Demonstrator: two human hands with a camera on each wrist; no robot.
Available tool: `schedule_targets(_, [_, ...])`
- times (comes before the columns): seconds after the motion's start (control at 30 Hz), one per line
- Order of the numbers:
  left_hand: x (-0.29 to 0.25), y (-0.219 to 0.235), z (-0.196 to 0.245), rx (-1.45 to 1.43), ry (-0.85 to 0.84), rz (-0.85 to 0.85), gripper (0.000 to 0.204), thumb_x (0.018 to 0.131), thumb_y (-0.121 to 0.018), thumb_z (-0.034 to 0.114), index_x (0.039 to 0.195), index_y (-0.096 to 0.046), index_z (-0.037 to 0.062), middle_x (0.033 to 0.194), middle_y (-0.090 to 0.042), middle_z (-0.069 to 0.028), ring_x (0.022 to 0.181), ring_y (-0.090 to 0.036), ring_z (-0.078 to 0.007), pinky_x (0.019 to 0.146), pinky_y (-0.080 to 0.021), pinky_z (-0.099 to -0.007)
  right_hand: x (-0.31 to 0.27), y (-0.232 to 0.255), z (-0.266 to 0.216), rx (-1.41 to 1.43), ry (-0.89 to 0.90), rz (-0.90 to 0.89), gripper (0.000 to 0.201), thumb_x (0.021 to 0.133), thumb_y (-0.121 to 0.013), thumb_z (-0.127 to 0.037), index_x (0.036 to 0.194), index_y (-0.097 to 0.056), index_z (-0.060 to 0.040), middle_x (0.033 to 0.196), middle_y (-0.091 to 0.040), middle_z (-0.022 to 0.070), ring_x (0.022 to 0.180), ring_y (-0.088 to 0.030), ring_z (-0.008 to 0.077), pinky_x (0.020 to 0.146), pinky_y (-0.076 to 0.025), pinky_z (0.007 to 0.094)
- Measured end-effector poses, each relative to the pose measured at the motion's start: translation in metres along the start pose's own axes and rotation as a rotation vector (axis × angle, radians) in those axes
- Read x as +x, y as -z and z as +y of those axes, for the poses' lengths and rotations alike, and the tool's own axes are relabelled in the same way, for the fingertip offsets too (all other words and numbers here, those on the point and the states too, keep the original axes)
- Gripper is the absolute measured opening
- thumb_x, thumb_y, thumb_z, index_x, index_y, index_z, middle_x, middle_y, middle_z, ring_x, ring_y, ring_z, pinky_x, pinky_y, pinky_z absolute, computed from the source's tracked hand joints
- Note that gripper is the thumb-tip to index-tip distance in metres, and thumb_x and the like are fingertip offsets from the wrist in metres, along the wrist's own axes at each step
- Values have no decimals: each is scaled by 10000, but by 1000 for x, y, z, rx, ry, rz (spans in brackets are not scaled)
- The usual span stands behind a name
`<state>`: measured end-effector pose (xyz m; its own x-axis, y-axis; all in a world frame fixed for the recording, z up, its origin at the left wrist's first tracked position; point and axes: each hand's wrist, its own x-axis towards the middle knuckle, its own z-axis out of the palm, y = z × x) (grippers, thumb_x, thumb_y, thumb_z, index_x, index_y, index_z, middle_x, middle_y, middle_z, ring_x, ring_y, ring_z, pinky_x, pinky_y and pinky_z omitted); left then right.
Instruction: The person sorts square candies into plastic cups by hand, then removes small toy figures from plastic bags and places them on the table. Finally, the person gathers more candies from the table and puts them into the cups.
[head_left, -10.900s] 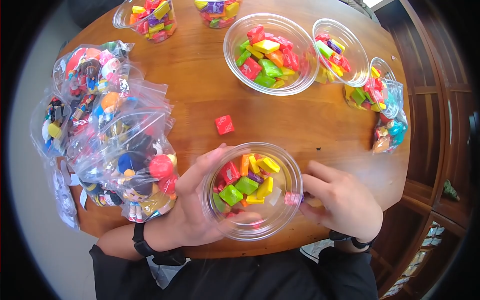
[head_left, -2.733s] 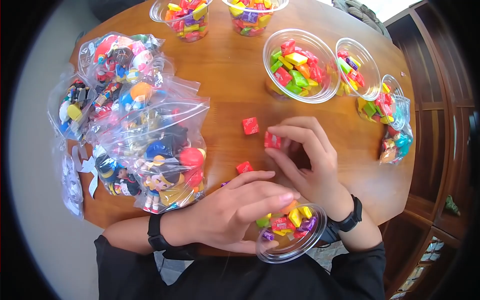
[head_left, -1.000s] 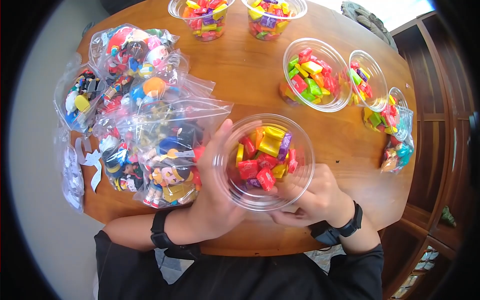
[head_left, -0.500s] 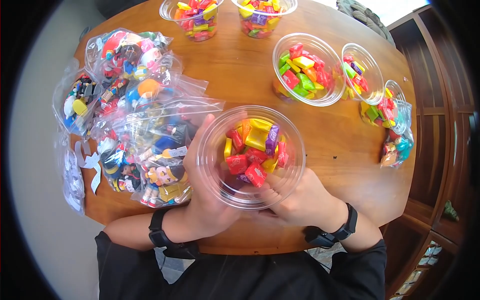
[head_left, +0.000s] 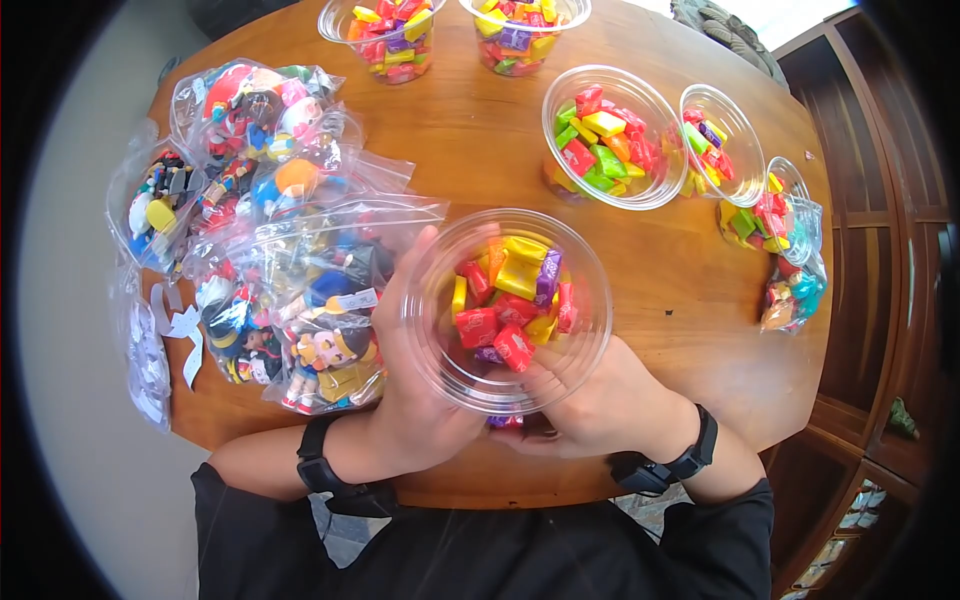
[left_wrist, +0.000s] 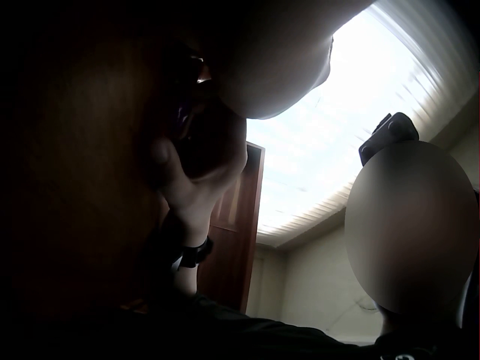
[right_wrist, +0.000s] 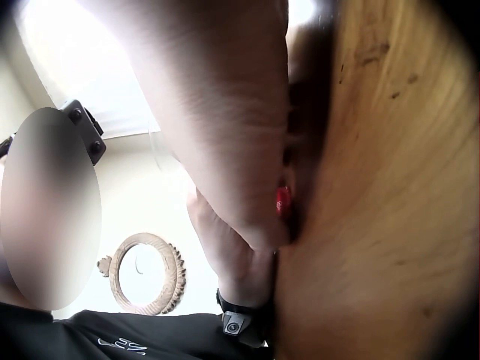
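In the head view my left hand [head_left: 415, 405] grips a clear plastic cup [head_left: 590, 365] from its left side, fingers up near the rim. Red, yellow, orange and purple wrapped candies [head_left: 515, 285] lie inside. My right hand [head_left: 625, 405] is at the cup's near right side, its fingers partly hidden behind the clear wall. A purple wrapped candy [head_left: 505, 421] shows just below the rim, held at the right fingertips. The left wrist view is dark, with the right hand [left_wrist: 199, 180] by a purple glint. A red wrapped candy [right_wrist: 283, 201] shows beside the hands in the right wrist view.
Zip bags of toy figures [head_left: 290, 270] cover the table's left side, with paper strips [head_left: 188, 335] beside them. Candy-filled cups stand at the back, including a wide cup [head_left: 650, 185] and a tilted cup [head_left: 745, 180]. Another bagged figure [head_left: 795, 300] lies at the right edge.
Earlier the cup stood low at the near edge, with loose red candies by the right hand. The left hand has since brought it forward; a purple candy now shows at the right fingertips.
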<state>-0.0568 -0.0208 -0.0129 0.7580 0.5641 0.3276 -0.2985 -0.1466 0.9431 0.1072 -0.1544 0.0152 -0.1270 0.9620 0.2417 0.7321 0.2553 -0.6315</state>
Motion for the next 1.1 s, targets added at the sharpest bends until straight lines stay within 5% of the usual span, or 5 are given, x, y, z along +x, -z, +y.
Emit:
schedule_targets(0.07, [0, 0, 1, -23, -1, -4, 1188, 883, -894, -5, 1731, -64, 48, 1688, -353, -305, 1576, -428, -399, 1294, -397, -501, 0, 2, 1, 16, 0, -19, 677, 865, -870, -292, 1390, -598, 39, 932, -709, 137, 792, -734, 321, 661, -598, 431])
schedule_targets(0.23, [3, 5, 2, 101, -21, -50, 1203, 919, -911, 132, 1736, -28, 106, 1715, -345, -288, 1557, -447, -395, 1252, -461, -512, -1, 2, 5, 28, 15, -11, 622, 879, -851, -259, 1373, -604, 27, 919, -711, 132, 789, -733, 326, 658, -595, 429])
schedule_targets(0.47, [1, 3, 2, 83, 6, -42, 1211, 908, -917, 114, 1736, -34, 113, 1720, -343, -277, 1559, -446, -388, 1255, -461, -513, -2, 4, 8, 21, 32, 22, 477, 919, -817, -213, 1320, -659, -10, 928, -719, 123, 757, -730, 312, 638, -599, 418])
schedule_targets(0.53, [1, 0, 2, 0, 6, -11, 1200, 881, -912, 28, 1726, -60, 46, 1690, -339, -315, 1576, -425, -414, 1295, -402, -512, -4, 2, 10, -5, 27, 23, 473, 920, -818, -209, 1321, -664, -11, 925, -720, 120, 748, -729, 307, 635, -599, 416])
schedule_targets(1.1, [3, 5, 3, 113, -48, -57, 1219, 887, -923, 78, 1729, -42, 66, 1690, -363, -306, 1572, -429, -409, 1288, -406, -522, -3, 14, 8, 144, -46, -73, 497, 913, -853, -231, 1326, -658, -36, 901, -746, 108, 788, -751, 330, 672, -614, 439])
